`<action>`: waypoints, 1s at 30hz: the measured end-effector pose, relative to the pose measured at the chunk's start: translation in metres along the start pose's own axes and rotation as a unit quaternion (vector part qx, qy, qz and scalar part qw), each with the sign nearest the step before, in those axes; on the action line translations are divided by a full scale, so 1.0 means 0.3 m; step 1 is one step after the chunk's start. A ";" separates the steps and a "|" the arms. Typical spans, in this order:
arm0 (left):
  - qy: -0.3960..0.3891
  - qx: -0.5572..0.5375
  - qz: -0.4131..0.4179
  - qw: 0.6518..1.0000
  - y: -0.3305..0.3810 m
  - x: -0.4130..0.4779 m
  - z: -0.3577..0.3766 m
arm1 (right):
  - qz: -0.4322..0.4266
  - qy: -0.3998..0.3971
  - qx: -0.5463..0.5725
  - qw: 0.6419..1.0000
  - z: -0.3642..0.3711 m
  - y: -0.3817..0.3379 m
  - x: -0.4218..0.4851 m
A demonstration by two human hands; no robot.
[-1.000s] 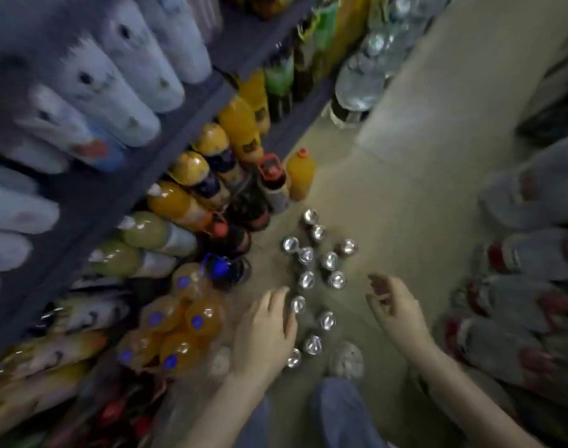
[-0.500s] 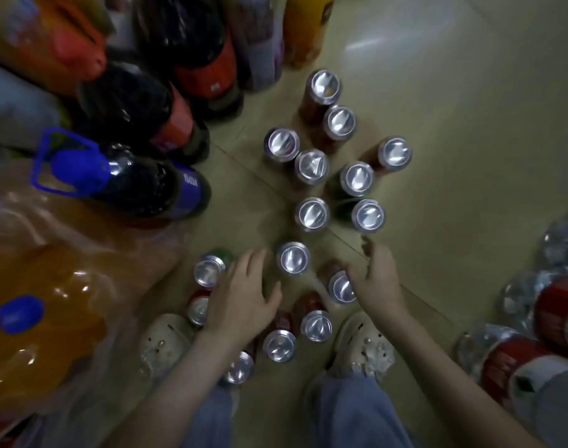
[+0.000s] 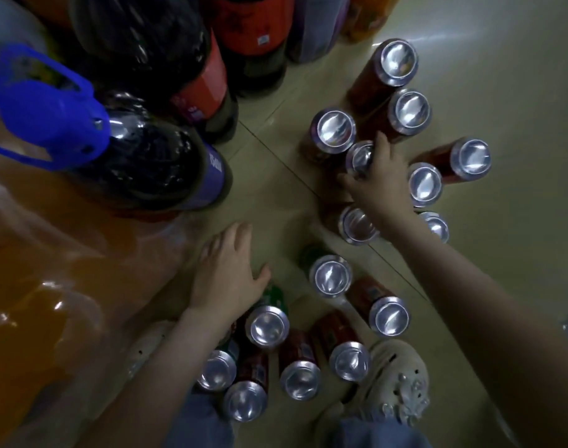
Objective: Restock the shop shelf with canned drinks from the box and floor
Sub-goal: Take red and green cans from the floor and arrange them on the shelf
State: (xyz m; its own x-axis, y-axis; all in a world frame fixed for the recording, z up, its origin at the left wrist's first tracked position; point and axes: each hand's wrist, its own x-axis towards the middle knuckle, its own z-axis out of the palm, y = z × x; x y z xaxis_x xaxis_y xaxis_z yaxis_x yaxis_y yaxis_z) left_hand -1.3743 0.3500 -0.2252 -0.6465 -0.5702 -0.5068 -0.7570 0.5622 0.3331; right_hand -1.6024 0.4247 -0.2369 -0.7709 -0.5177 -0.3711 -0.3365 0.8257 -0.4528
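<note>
The canned drinks (image 3: 329, 274) are standing upright in a loose cluster on the tiled floor (image 3: 502, 92). The right hand (image 3: 384, 185) is curling its fingers and thumb round the top of one can (image 3: 358, 156) in the farther group, with other cans just beside it. The left hand (image 3: 226, 276) is hovering with fingers spread and relaxed, holding nothing, just beside a green can (image 3: 268, 324). Large dark bottles (image 3: 153, 163) are standing near the cluster, and a pale shoe (image 3: 395, 379) is sitting beside the nearest cans.
</note>
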 end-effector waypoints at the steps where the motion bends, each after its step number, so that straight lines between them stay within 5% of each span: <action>1: 0.004 -0.014 -0.018 1.000 -0.015 0.003 -0.009 | 0.010 -0.003 -0.003 1.000 0.002 0.001 0.015; 6: 0.025 -0.095 -0.021 0.995 -0.029 -0.006 -0.052 | -0.002 0.030 0.028 0.999 -0.018 0.002 -0.049; 10: 0.045 -0.149 0.023 0.988 0.048 -0.046 -0.076 | 0.032 0.060 0.163 0.984 -0.121 -0.058 -0.182; 20: 0.038 -0.191 0.116 0.974 0.186 -0.080 -0.209 | 0.116 -0.123 0.426 0.889 -0.262 -0.197 -0.439; 26: -0.081 -0.240 -0.032 0.967 0.197 -0.160 -0.231 | 0.195 -0.169 0.488 0.834 -0.215 -0.116 -0.481; 30: -0.141 -0.407 -0.195 0.881 0.169 -0.198 -0.168 | 0.257 -0.019 0.391 0.883 -0.166 -0.019 -0.512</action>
State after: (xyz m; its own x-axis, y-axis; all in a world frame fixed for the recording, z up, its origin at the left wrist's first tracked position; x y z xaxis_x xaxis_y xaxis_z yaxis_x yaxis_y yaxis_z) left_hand -1.3790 0.3822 -0.1382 -0.3590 -0.3883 -0.8487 -0.8084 -0.3251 0.4907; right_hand -1.5088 0.5106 -0.1370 -0.6885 -0.1386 -0.7118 0.5420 0.5538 -0.6321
